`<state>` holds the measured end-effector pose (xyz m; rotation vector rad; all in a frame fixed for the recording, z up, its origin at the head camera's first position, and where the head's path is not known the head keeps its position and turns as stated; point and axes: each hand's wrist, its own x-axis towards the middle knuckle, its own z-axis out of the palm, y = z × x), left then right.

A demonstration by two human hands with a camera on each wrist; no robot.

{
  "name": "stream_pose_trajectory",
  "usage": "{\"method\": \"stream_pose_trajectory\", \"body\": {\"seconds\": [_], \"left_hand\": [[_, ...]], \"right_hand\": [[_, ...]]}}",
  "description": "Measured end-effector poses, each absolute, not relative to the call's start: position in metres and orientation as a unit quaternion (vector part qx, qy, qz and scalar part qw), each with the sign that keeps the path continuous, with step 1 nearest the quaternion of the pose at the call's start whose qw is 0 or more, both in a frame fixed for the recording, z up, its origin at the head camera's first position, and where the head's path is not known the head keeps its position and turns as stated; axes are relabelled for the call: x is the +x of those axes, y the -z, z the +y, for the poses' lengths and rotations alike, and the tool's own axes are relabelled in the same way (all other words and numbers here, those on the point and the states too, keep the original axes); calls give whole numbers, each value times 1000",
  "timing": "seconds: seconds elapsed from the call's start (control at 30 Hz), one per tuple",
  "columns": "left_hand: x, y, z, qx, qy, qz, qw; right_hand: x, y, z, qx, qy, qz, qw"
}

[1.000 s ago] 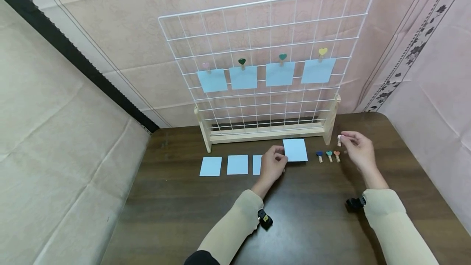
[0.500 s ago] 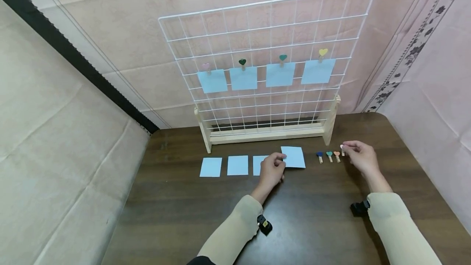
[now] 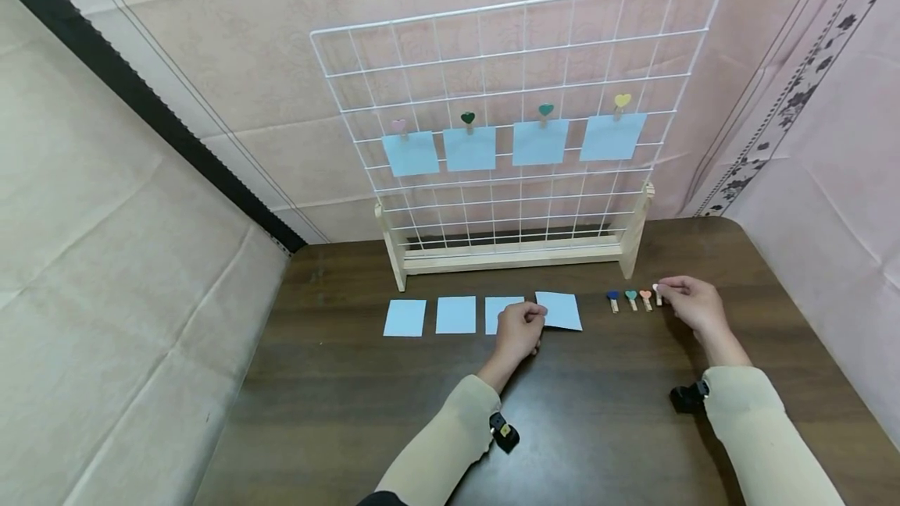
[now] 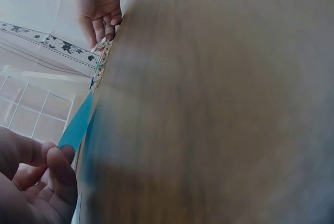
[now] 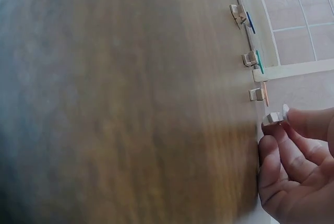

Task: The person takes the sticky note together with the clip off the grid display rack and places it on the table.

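My left hand (image 3: 519, 332) pinches the left edge of a blue paper square (image 3: 561, 311). In the left wrist view that paper (image 4: 78, 122) is tilted, its near edge between thumb and fingertip, with its shadow on the wood beside it. My right hand (image 3: 696, 308) holds a small clothespin with a white top (image 3: 657, 293) between thumb and fingers. In the right wrist view this clothespin (image 5: 274, 118) is at the fingertips, close to the tabletop. Left of it stand three more heart-topped clothespins: blue (image 3: 613, 301), teal (image 3: 631, 299) and orange (image 3: 646, 300).
Behind the hands a white wire grid (image 3: 520, 209) stands in a wooden base (image 3: 513, 258). Several blue squares (image 3: 469, 149) hang on it by heart clothespins. Left of my left hand lie three more squares (image 3: 404, 318) on the brown table (image 3: 351, 412), the third partly covered.
My left hand has lowered the blue paper square toward the table, in line with the others. The right hand has brought the white clothespin down beside the orange one.
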<state>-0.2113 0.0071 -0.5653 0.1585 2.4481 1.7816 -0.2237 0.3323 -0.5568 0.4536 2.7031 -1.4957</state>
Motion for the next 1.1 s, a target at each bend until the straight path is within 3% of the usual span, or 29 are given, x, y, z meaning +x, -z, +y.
{"method": "stream_pose_trajectory", "body": {"seconds": [0.73,1.1], "left_hand": [[-213,564,3,60,-531,839,104],[-214,564,3,86,-494,863,70]], "right_hand": [[-224,558,337,139,454,880,-4],[-224,562,338,126,423,897,-20]]}}
